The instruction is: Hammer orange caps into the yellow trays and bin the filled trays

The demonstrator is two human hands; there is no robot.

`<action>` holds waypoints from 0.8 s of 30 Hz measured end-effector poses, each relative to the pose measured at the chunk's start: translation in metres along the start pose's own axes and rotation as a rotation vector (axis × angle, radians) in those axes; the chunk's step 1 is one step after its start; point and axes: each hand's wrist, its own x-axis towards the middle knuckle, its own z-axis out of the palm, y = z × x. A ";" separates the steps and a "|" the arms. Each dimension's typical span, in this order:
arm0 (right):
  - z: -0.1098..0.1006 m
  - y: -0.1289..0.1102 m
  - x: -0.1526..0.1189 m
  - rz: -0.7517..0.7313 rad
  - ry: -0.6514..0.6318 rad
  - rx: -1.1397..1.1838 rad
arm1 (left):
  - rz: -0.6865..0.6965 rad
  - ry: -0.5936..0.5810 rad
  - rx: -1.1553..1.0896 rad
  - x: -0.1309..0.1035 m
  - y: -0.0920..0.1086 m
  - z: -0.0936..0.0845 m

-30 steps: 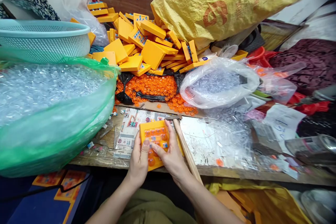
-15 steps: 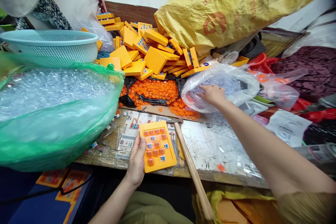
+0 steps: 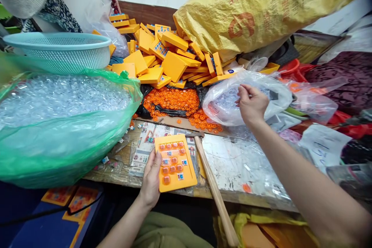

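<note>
My left hand point(image 3: 151, 180) grips the left edge of a yellow square panel point(image 3: 186, 180), tilted up over the front of the bench. Several clear orange caps sit in rows on the panel, and a few small blue-and-white switches show uncapped. My right hand point(image 3: 253, 102) is closed, with its fingers curled, above an open white plastic bag point(image 3: 283, 99) of small clear plastic pieces point(image 3: 225, 99). Whatever is between those fingers is too small or hidden to make out. A hammer point(image 3: 212, 178) with a wooden handle lies just right of the panel, its handle jutting past the bench edge.
Loose orange rings point(image 3: 171, 99) fill a black-lined box behind the panel. Yellow panels point(image 3: 174, 64) are piled against the wall under a yellow sack point(image 3: 261, 11). At left sit a green bag point(image 3: 72, 135) of clear pieces and a light blue basket point(image 3: 58, 42).
My right hand has come up out of the white bag, slightly to the right, and its fingers have closed. My left hand still holds the panel in nearly the same place.
</note>
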 end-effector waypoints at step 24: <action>0.021 -0.016 -0.223 0.469 -0.231 0.741 | 0.119 -0.043 0.126 -0.006 -0.001 0.010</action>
